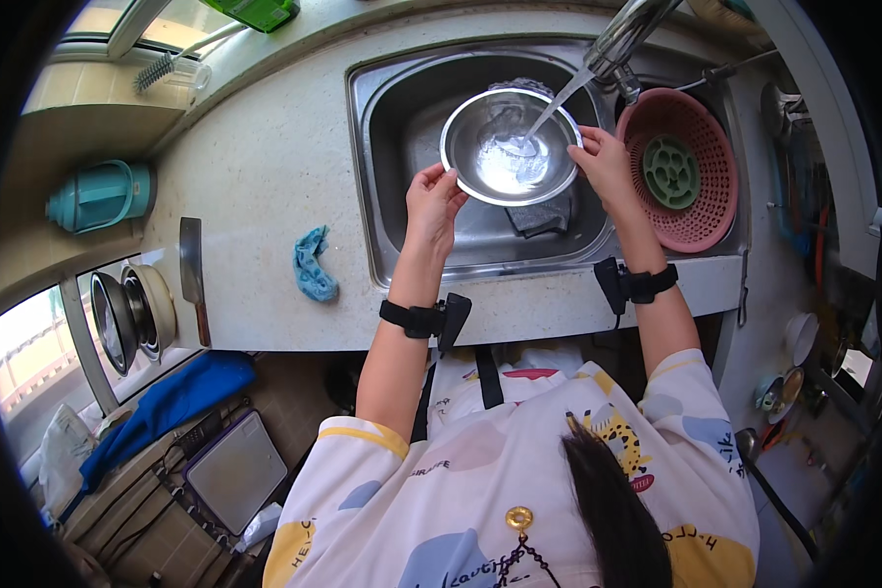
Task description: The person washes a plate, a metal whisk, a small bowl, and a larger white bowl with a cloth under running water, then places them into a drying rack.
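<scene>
Over the sink (411,242) I hold a round stainless steel bowl (478,173) by its rim. My left hand (434,195) grips the near left edge with thumb and fingers. On the right edge, my right hand (599,162) pinches the rim. A stream of water runs from the metal faucet (625,37) into the bowl, where some water shows. A grey cloth (540,218) lies on the sink floor, partly hidden under the bowl. Behind the bowl's far rim, something grey and crumpled is partly visible.
A pink plastic colander (716,213) with a green flower-shaped piece (670,173) stands right of the sink. A blue cloth (312,264) and a cleaver (192,264) lie on the counter at left. Stacked bowls (147,309) and a teal jug (103,197) are farther left.
</scene>
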Motion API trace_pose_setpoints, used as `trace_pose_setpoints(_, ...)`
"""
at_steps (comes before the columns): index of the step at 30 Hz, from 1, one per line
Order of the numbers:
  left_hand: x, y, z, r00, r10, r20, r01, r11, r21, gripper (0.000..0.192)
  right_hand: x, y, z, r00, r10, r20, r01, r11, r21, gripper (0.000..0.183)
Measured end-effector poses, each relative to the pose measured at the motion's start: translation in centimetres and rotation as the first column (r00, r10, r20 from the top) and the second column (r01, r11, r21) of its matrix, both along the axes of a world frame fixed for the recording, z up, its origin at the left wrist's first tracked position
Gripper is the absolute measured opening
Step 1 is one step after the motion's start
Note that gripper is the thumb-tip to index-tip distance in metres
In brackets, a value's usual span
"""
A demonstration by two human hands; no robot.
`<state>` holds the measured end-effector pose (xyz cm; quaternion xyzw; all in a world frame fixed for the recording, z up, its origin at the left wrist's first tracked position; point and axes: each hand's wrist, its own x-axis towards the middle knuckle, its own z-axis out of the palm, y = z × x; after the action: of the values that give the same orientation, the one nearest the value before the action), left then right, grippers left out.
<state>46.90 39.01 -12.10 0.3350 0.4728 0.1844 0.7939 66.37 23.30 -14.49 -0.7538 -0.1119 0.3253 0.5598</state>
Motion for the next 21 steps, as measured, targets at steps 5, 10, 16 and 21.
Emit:
trace_pose_setpoints(5,-1.2,-0.5,-1.8,0.999,-0.014,-0.042,0.011,0.997,-0.071,0.028,-2.6,-0.9,0.9,0.969,-0.081,0.234,0.053,0.991,0.122,0.039)
trace_pose_setpoints(10,0.6,-1.1,-0.1,0.993,-0.048,0.11,0.045,0.998,0.034,0.025,-0.6,-1.2,-2.8,0.975,-0.167,0.149,0.158,0.985,0.069,0.038)
trace_pose_setpoints(16,-0.1,0.1,-0.6,1.0,0.022,0.007,-0.023,0.999,0.023,0.026,-0.2,0.7,-1.3,0.989,-0.022,0.144,0.02,1.0,0.013,0.039)
trace_pose_setpoints(21,-1.1,-0.1,-1.5,0.998,0.001,-0.057,-0.002,1.0,-0.021,0.022,-2.5,-0.3,1.0,0.969,-0.053,0.24,0.042,0.998,0.051,0.039)
